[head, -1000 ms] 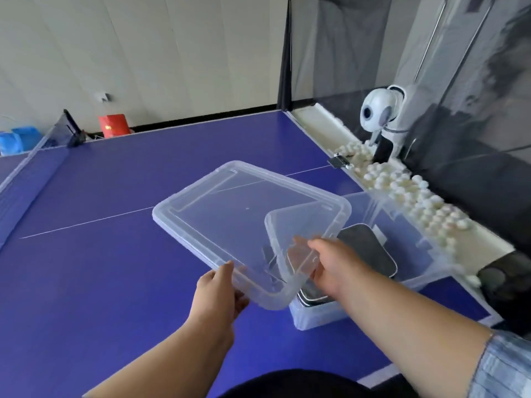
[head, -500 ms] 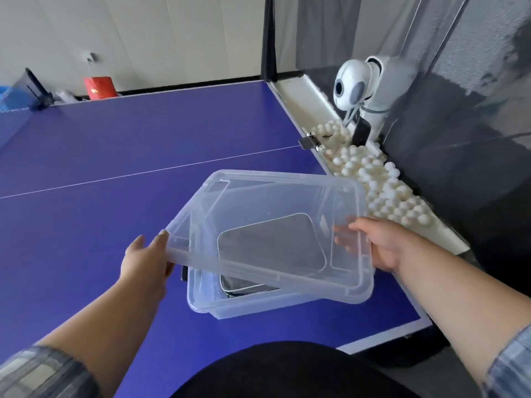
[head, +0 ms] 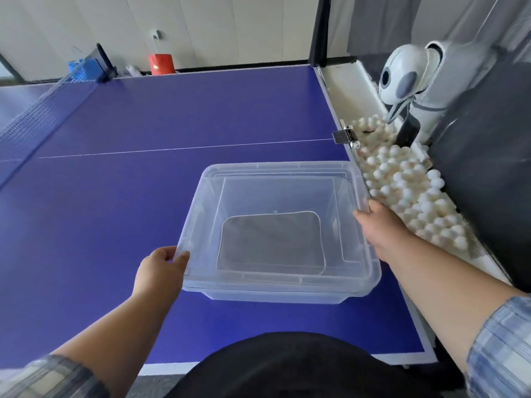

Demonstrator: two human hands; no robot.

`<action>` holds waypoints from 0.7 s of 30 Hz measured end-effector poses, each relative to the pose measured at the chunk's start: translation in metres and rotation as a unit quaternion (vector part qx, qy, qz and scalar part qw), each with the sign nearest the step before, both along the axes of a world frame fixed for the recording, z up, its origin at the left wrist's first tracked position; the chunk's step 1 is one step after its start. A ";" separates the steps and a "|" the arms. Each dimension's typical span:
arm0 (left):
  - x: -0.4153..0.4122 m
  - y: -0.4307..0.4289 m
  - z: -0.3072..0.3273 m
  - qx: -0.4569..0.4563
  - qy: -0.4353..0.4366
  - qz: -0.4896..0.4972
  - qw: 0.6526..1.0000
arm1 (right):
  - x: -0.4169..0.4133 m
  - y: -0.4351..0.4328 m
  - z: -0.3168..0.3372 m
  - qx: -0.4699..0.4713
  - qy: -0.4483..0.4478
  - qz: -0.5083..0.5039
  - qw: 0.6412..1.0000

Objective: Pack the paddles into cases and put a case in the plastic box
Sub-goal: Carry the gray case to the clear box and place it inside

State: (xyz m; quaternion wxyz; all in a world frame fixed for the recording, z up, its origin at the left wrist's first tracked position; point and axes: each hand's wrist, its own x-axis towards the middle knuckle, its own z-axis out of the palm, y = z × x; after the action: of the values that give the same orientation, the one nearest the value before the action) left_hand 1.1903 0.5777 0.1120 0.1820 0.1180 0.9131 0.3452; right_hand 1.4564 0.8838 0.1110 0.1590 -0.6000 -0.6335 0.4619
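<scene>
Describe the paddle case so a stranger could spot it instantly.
On the blue table-tennis table, find the clear plastic box near the right edge, beside the white balls. Inside lies the paddle case: the only dark grey thing there, a rounded rectangle edged in white.

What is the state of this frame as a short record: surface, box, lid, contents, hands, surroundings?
surface: blue table tennis table
box: clear plastic box, standing near the table's right edge
lid: clear lid lying on the box; whether it is clipped shut cannot be told
contents: one dark grey case, seen through the lid
hands: left hand grips the lid's near left corner; right hand grips its right edge
surroundings: white balls in a tray right of the table; white ball machine; net far left
</scene>
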 end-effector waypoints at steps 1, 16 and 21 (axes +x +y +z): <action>0.002 -0.001 -0.003 -0.009 0.003 0.005 1.000 | -0.001 0.000 -0.004 -0.003 -0.003 0.004 1.000; 0.012 0.009 -0.013 -0.042 0.071 -0.038 0.996 | -0.007 0.003 -0.031 0.047 -0.172 0.084 0.980; 0.023 0.023 -0.004 -0.117 0.085 -0.005 0.989 | -0.002 0.000 -0.031 -0.026 -0.101 0.057 0.993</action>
State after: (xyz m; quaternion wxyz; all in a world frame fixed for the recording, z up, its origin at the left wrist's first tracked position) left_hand 1.2138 0.6009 0.1077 0.1177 0.1294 0.9588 0.2240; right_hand 1.4547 0.8837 0.0802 0.0520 -0.6106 -0.6673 0.4234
